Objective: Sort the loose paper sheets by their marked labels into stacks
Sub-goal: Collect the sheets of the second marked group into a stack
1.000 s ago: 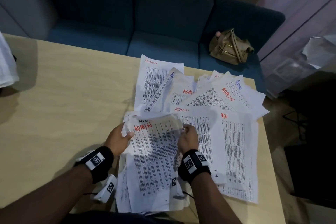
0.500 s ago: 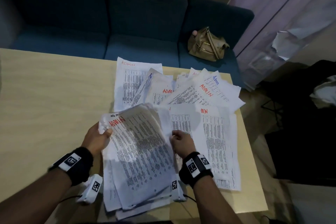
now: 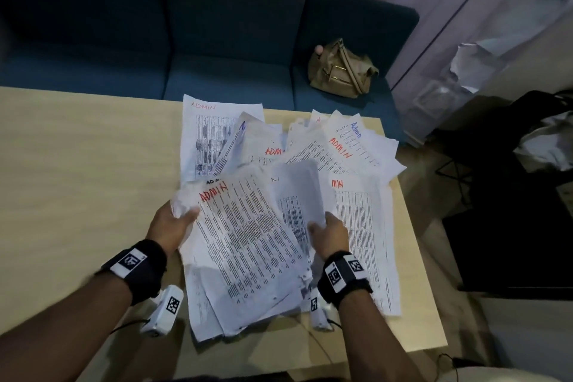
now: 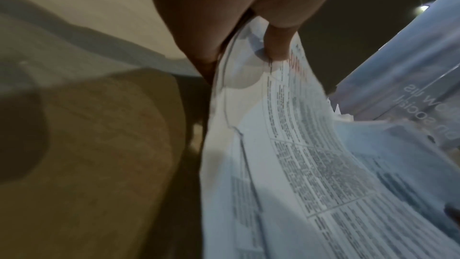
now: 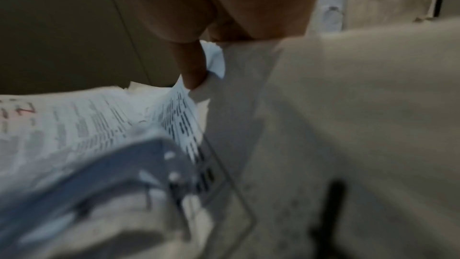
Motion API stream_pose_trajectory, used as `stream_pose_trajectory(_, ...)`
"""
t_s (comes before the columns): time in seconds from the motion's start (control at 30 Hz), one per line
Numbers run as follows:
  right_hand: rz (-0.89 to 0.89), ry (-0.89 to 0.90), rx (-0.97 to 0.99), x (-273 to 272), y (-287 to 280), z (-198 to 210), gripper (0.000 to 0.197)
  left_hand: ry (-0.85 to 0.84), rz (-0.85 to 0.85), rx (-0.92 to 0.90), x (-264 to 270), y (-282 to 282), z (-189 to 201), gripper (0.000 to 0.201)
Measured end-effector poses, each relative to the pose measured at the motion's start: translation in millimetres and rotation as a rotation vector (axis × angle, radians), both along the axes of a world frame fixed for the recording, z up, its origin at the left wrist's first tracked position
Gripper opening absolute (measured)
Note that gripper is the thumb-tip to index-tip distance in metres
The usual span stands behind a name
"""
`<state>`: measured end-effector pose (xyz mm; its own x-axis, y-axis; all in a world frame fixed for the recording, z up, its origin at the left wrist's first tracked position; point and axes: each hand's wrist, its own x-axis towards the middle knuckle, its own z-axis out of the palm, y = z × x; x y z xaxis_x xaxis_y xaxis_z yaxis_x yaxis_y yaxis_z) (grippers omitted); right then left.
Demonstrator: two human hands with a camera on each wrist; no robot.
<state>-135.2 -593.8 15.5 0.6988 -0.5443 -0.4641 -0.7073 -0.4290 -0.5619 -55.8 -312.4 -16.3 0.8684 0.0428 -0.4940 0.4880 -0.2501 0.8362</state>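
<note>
Printed sheets marked ADMIN in red, black or blue lie fanned over the right part of the wooden table point(image 3: 77, 164). My left hand point(image 3: 183, 215) grips the crumpled top-left corner of a held stack point(image 3: 248, 242) whose top sheet reads ADMIN in red. In the left wrist view the thumb point(image 4: 276, 46) presses on that stack point(image 4: 311, 155). My right hand point(image 3: 319, 226) pinches the edge of a loose sheet point(image 3: 297, 192) that curls up beside the stack. In the right wrist view, fingers point(image 5: 191, 66) pinch that sheet point(image 5: 181, 109). More loose sheets point(image 3: 347, 146) lie beyond.
A blue sofa point(image 3: 217, 40) runs behind the table, with a tan handbag point(image 3: 341, 71) on its right seat. The table's right edge point(image 3: 412, 242) lies close to the papers. Dark objects point(image 3: 511, 211) and white clutter stand on the floor to the right.
My left hand has lifted and tilted the red ADMIN stack leftward. My right hand has slid down and right, taking hold of a sheet's edge and curling it up off the pile.
</note>
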Motion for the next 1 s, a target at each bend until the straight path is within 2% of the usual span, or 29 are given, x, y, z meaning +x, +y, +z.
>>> stream_pose_trajectory(0.1,0.059,-0.092,-0.099,11,-1,29,0.017,0.017,-0.017,0.046,1,5,-2,0.037)
stream_pose_trajectory(0.27,0.136,-0.437,-0.266,27,-25,102,0.010,0.058,0.042,0.043,2,11,-1,0.035)
stream_pose_trajectory(0.4,-0.077,-0.668,-0.214,29,-45,135,0.005,0.026,0.025,0.110,3,11,2,0.036)
stream_pose_trajectory(0.5,-0.182,-0.815,-0.122,28,-56,135,0.021,0.029,0.050,0.143,3,9,4,0.036)
stream_pose_trajectory(0.57,-0.154,-0.751,-0.070,29,-50,117,0.021,0.058,0.060,0.169,2,8,4,0.036)
stream_pose_trajectory(0.67,-0.014,-0.466,-0.060,29,-19,74,0.013,0.060,0.034,0.187,4,6,1,0.035)
stream_pose_trajectory(0.77,0.054,-0.229,0.091,20,15,33,0.023,0.009,0.059,0.124,5,3,5,0.028)
stream_pose_trajectory(0.9,0.117,-0.114,0.159,6,43,-6,0.023,-0.047,0.093,-0.103,-1,-3,24,0.029)
stream_pose_trajectory(1.0,0.213,-0.059,0.165,4,54,-17,0.023,-0.103,-0.029,-0.054,-8,-8,31,0.042)
